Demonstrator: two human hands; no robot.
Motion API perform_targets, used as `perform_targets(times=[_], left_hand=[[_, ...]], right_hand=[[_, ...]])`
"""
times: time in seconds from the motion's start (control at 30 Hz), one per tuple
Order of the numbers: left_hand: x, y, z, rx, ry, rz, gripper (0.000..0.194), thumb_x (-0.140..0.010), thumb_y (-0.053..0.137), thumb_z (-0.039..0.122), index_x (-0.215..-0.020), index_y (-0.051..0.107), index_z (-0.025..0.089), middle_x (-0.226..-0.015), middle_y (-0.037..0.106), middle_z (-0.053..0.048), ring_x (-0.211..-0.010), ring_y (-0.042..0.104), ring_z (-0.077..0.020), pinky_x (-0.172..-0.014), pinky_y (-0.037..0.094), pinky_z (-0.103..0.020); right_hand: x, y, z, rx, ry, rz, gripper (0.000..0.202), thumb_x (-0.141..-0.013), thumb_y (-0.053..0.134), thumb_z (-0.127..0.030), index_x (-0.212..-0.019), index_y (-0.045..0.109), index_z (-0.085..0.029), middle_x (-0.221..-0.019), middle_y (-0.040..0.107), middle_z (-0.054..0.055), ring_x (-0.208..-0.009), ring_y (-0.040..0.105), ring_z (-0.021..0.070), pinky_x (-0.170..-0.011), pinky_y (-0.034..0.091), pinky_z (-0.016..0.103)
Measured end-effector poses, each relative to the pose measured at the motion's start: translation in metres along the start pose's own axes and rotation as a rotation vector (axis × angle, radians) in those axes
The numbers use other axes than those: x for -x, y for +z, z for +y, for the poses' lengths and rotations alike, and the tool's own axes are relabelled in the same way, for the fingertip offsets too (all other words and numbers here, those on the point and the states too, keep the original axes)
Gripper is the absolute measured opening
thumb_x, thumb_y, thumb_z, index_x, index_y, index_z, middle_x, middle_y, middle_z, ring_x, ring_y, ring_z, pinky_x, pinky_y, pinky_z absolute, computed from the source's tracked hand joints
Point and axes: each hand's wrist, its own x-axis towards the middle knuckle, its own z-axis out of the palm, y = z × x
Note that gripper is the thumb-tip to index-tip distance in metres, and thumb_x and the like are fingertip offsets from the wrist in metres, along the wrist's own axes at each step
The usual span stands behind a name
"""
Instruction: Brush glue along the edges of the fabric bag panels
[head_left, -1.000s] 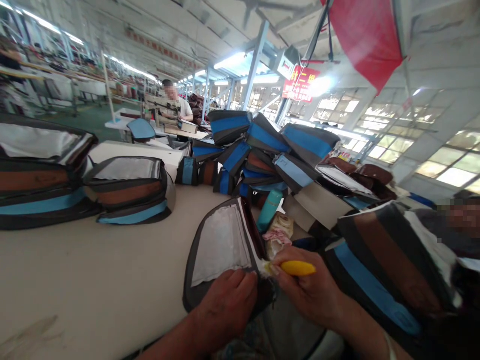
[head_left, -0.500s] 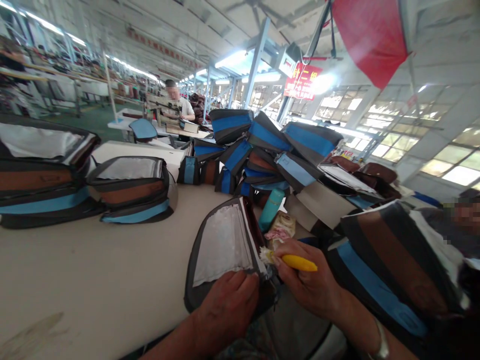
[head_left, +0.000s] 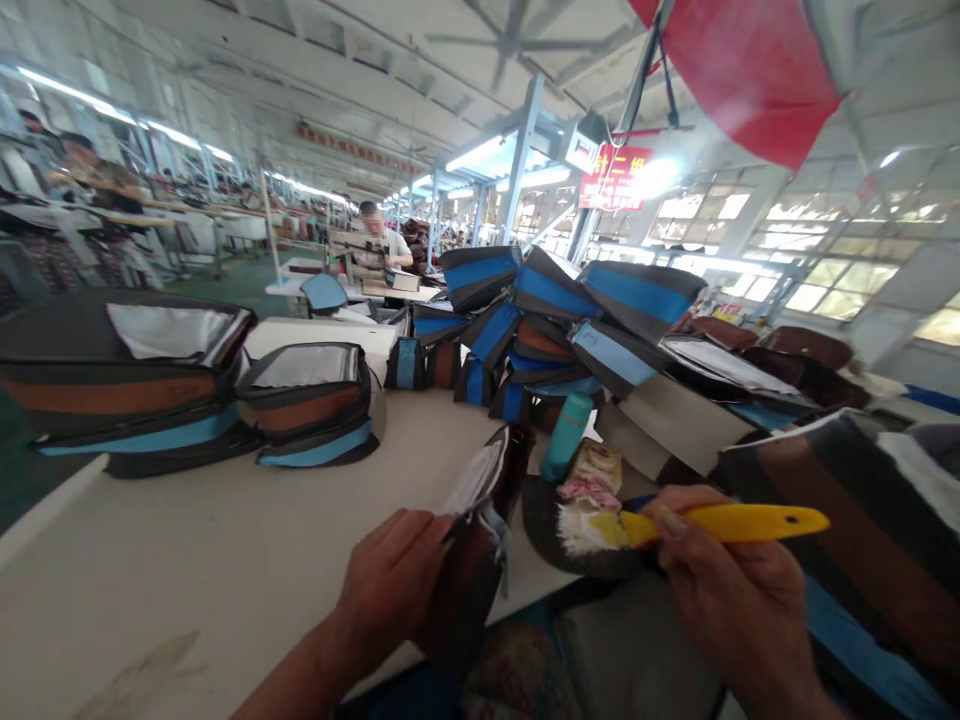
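My left hand (head_left: 394, 575) is closed on the near edge of a dark grey and brown bag piece (head_left: 466, 585). The piece stands tilted on its side, its white lining partly showing and loose threads along the edge. In my right hand (head_left: 731, 585) is a paintbrush (head_left: 720, 522) with a yellow handle, held level. Its pale, frayed bristles point left, over a dark rounded thing (head_left: 538, 520) on the table; whether they touch it I cannot tell. Just beyond lie a crumpled cloth (head_left: 596, 470) and a teal bottle (head_left: 568, 437).
Stacked bag pieces (head_left: 127, 400) and a smaller stack (head_left: 315, 405) stand left on the pale table (head_left: 285, 560). A heap of blue-striped pieces (head_left: 555, 290) rises at the back. A large brown-striped piece (head_left: 847, 500) leans at right. A co-worker (head_left: 390, 245) sits farther off.
The bag piece has gone from lying with its lining up to tilted on its side. My right hand and the paintbrush have moved right, away from it. The view has shifted slightly.
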Motion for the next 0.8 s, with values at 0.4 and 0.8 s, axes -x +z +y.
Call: perform_targets(times=[0.4,0.8], left_hand=[[0.109,-0.035,0.019,0.117,-0.718,0.204,0.023,-0.096,0.045,0.042,-0.101,0.055,0.022,-0.093,0.061,-0.004,-0.085,0.065,-0.0181,-0.073,0.057,-0.03],[0.051,-0.019,0.031,0.47,-0.521,0.058,0.028,-0.093,0.054,0.018,-0.118,0.063,0.026,-0.101,0.065,-0.005,-0.09,0.065,-0.0153,-0.077,0.055,-0.024]], right_hand=[[0.04,0.042,0.024,-0.083,0.092,-0.009,0.013,-0.087,0.065,-0.029,-0.078,0.07,-0.021,-0.073,0.061,0.004,-0.053,0.054,0.0147,-0.044,0.049,0.022],[0.045,0.071,0.003,-0.102,-0.022,0.06,0.008,-0.085,0.067,-0.025,-0.078,0.071,-0.021,-0.073,0.061,0.005,-0.06,0.056,0.0161,-0.048,0.049,0.023]])
